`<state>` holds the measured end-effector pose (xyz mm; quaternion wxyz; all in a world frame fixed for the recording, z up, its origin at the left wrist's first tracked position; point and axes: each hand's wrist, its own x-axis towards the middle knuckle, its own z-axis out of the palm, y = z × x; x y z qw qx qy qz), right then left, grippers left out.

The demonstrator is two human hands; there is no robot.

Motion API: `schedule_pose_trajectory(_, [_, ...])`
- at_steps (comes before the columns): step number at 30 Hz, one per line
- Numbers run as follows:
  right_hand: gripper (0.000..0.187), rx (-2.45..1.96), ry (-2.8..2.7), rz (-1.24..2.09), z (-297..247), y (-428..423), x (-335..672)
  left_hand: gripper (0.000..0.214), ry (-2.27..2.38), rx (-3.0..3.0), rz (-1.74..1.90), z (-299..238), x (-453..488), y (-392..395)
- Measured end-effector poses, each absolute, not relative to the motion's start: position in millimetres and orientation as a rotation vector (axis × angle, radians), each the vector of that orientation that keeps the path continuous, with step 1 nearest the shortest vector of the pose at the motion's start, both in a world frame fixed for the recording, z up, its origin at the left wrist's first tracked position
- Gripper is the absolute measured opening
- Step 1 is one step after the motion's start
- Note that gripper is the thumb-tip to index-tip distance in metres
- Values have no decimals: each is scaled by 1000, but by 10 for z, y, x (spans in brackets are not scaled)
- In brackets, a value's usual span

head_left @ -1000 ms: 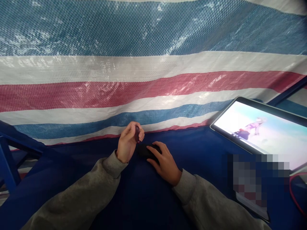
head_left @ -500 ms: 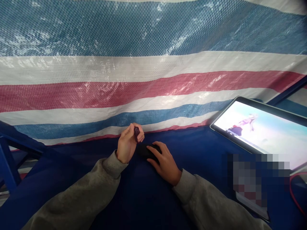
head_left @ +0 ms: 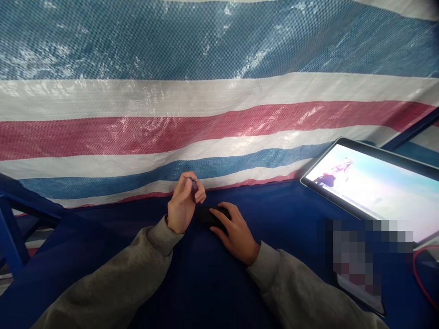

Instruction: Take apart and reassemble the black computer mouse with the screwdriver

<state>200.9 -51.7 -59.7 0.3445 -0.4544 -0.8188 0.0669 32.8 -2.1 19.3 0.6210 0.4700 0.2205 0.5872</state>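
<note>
1. Navy cloth surface (head_left: 274,210) runs underneath, with a striped blue, white and red tarpaulin (head_left: 219,119) along the far side.
2. A tablet (head_left: 373,183) leans far right; a blue metal frame (head_left: 10,224) stands left.
3. The left hand (head_left: 181,203) pinches a small dark object (head_left: 194,186) in the air.
4. The right hand (head_left: 236,235) cups a black rounded object (head_left: 209,216) on the cloth; grip unclear.

The site is a temporary booth, not a fitted room. The rear enclosure consists of a woven polyethylene tarpaulin (head_left: 219,100) with blue, white and red stripes, hung against a blue metal frame (head_left: 10,224). The work surface is a desk covered in dark blue cloth (head_left: 274,205). A tablet (head_left: 373,183) stands at the right, tilted back and displaying a video image, and a red cable (head_left: 415,269) lies near its lower corner. The exact type of site cannot be determined.
</note>
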Motion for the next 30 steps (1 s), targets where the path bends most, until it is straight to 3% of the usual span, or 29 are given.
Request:
schedule_pose_trajectory(2, [39,-1177,-2121,179,-596,-518,2007,13,501,1091,1351,197,331,-22])
schedule_pose_trajectory(7, [38,-1171,-2116,170,-583,-521,2005,35,540,1122,1343,202,335,-20])
schedule_pose_trajectory(13, [39,-1168,-2115,182,-587,-518,2006,12,503,1097,1345,188,326,-14])
schedule_pose_trajectory(18, [39,-1172,-2116,176,-592,-519,2008,34,555,1110,1347,206,333,-15])
schedule_pose_trajectory(24, [39,-1177,-2128,180,-585,-524,2015,15,521,1098,1349,200,331,-15])
schedule_pose_trajectory(28, [38,-1184,-2124,169,-573,-526,2009,34,551,1135,1342,180,330,-5])
schedule_pose_trajectory(30, [38,-1188,-2119,161,-568,-526,2007,33,542,1116,1344,182,328,-11])
